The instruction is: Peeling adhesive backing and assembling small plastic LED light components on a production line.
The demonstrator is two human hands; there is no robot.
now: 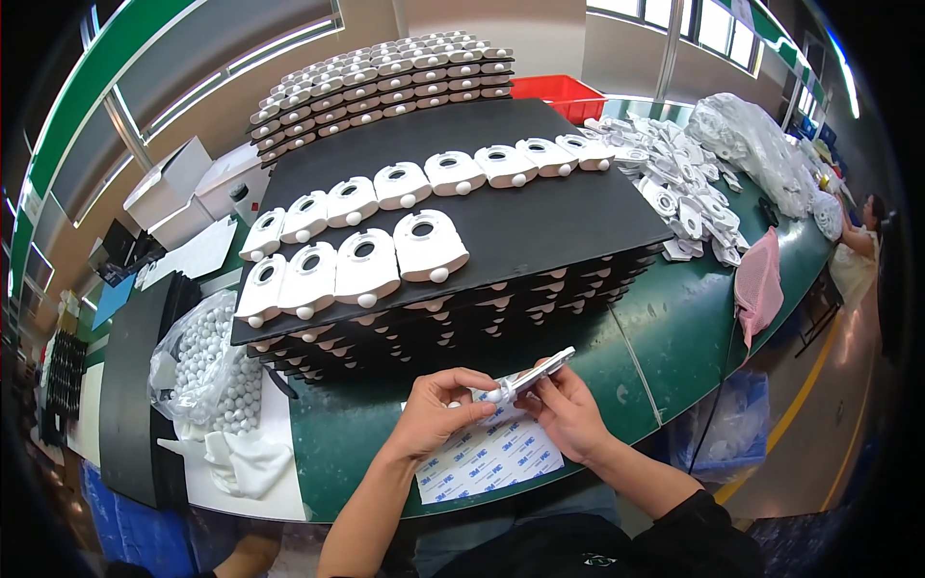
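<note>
My right hand (568,412) grips a flat white plastic part (541,370), tilted with its edge toward me. My left hand (438,412) pinches a small white ball (495,396) against the near end of that part; whether the two are joined I cannot tell. Below both hands lies a white sheet with blue print (491,464) on the green table. Ahead of them, a black board (540,226) on top of a tall stack carries two rows of white plastic housings (424,246), each with a round dark hole and a white ball at its near end.
At left, a clear bag of white balls (217,361) sits beside a white cloth (252,462). Loose white parts (674,183) are heaped at right, near a pink mesh bag (759,279). Behind stand more loaded boards (385,87) and a red bin (559,96). Another person (858,246) is at far right.
</note>
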